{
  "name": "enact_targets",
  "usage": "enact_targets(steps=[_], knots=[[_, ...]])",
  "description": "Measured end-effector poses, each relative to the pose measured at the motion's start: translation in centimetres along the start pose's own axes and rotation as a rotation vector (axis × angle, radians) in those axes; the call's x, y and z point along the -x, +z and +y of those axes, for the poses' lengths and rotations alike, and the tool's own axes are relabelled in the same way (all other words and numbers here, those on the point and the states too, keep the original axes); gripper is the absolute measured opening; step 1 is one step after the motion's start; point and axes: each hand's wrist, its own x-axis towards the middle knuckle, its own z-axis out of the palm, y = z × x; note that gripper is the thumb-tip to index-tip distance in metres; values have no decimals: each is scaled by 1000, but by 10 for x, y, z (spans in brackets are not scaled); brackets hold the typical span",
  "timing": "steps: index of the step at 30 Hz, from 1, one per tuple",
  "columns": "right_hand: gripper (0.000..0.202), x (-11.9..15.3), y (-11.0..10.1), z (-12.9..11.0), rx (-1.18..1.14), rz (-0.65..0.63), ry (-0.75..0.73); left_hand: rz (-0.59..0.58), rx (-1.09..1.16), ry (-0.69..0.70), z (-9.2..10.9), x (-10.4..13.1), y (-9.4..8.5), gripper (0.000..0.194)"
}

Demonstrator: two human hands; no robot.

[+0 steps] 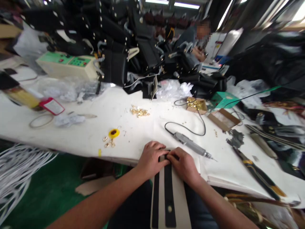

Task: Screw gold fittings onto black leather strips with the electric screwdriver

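A long beige panel (181, 206) with black straps (168, 186) along it lies from my lap up to the table edge. Near its lower end, a small pale round stud sits on the middle strap. My left hand (151, 160) is closed at the far end of the panel, thumb and fingers on the middle strap. From the other side my right hand (185, 165) pinches the same strap end. The fingers hide what lies between the fingertips. Just beyond my right hand, a grey electric screwdriver (190, 143) with a thin bit rests on the white table (147, 133).
Gold fittings (139, 112) lie in a pile, with more beside a yellow round object (113, 133). Pliers (259, 175), an open carton (224, 119) and a cable are at right. Black bags (114, 66) are heaped behind, with a person (188, 36) beyond. A control box (66, 65) stands left.
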Motion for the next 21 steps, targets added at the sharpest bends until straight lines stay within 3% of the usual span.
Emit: enact_targets(steps=[6, 21], knots=[[9, -11, 4, -9, 6, 24, 81, 21, 23, -25, -3, -4, -1, 33], [15, -26, -2, -12, 76, -22, 149, 13, 25, -61, -3, -5, -2, 45]])
